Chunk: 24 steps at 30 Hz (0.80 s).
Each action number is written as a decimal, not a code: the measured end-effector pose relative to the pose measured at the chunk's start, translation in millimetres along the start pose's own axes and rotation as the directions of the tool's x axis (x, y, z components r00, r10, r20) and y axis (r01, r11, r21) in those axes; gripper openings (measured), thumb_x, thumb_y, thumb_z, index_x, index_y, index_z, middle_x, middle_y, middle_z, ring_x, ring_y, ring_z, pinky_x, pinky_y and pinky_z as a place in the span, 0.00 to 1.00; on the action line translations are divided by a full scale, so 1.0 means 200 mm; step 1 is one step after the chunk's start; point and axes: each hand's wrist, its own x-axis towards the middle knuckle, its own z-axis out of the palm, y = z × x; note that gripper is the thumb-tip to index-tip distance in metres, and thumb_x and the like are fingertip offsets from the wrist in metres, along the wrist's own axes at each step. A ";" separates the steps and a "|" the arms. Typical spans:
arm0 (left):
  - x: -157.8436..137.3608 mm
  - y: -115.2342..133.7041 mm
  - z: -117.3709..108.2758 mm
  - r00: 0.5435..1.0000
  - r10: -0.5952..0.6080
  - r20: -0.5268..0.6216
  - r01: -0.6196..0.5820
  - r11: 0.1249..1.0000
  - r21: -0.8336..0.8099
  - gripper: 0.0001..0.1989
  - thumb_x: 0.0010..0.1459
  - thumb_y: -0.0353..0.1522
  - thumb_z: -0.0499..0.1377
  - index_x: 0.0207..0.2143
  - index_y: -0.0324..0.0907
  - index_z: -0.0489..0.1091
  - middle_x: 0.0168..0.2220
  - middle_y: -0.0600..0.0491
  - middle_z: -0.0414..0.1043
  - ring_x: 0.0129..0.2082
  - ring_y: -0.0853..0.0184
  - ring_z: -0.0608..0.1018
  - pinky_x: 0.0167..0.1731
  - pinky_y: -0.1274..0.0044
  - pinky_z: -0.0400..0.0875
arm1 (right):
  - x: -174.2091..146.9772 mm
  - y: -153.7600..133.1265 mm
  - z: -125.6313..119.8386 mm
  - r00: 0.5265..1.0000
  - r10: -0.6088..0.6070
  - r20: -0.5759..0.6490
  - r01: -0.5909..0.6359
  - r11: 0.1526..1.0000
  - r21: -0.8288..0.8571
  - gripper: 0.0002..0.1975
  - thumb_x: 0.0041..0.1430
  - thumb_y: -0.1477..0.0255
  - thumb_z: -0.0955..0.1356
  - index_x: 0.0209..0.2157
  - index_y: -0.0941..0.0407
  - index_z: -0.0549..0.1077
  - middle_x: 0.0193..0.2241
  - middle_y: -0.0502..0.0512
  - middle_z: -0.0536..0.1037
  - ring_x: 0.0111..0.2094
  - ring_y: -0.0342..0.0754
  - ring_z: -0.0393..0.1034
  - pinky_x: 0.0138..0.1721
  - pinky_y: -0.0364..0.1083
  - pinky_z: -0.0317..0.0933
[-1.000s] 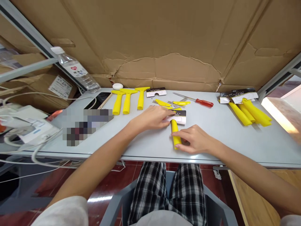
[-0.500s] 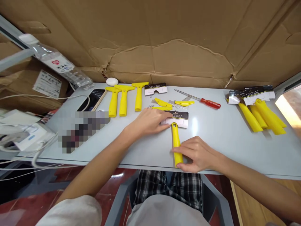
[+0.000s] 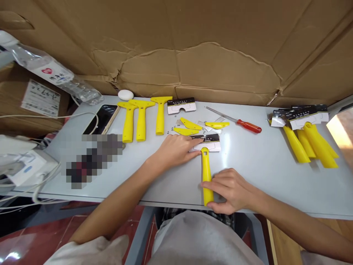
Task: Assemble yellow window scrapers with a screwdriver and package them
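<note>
A yellow scraper (image 3: 206, 176) lies on the table in front of me, its handle end near the front edge. Its head is covered by a black-and-white card sleeve (image 3: 212, 146). My left hand (image 3: 178, 149) grips the sleeve's left end, thumb below and index finger across its top. Around the lower handle, my right hand (image 3: 230, 189) is closed, thumb at the handle's end. Just beyond the sleeve lie yellow clamp pieces (image 3: 190, 124), metal blades (image 3: 213, 125) and several small screws (image 3: 173, 128).
Three bare yellow scrapers (image 3: 141, 121) and a loose card sleeve (image 3: 182, 105) lie at the back left. A red-handled screwdriver (image 3: 248, 126) is at the back right. Several sleeved scrapers (image 3: 320, 140) are piled far right. A phone (image 3: 102, 117), bottle (image 3: 55, 71) and cables stand left.
The camera view has shifted slightly, so the table appears a little lower. Both hands keep about the same hold on the scraper and its sleeve.
</note>
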 end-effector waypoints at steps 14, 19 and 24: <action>0.02 -0.01 -0.03 0.999 -0.006 0.043 0.008 0.999 -0.048 0.28 0.78 0.50 0.54 0.73 0.54 0.72 0.59 0.43 0.84 0.53 0.48 0.85 0.45 0.66 0.76 | 0.02 0.01 -0.02 0.999 0.031 0.033 -0.032 0.999 0.028 0.14 0.72 0.62 0.70 0.52 0.56 0.75 0.29 0.48 0.80 0.24 0.44 0.69 0.26 0.48 0.55; -0.10 0.01 -0.05 0.997 -0.048 -0.067 0.045 0.998 -0.053 0.31 0.79 0.50 0.53 0.77 0.52 0.66 0.60 0.40 0.81 0.51 0.50 0.85 0.49 0.64 0.77 | 0.03 0.00 -0.06 0.999 0.033 -0.007 -0.033 0.999 0.003 0.12 0.74 0.64 0.69 0.52 0.56 0.75 0.29 0.47 0.79 0.24 0.43 0.67 0.25 0.47 0.57; -0.36 0.10 0.11 0.951 -0.130 -0.279 0.075 0.977 -0.199 0.28 0.80 0.45 0.51 0.73 0.42 0.69 0.55 0.39 0.79 0.55 0.51 0.81 0.57 0.61 0.77 | -0.04 -0.06 -0.11 0.969 0.160 -0.186 -0.195 0.963 -0.185 0.13 0.74 0.69 0.69 0.57 0.55 0.75 0.35 0.55 0.81 0.33 0.51 0.73 0.33 0.50 0.68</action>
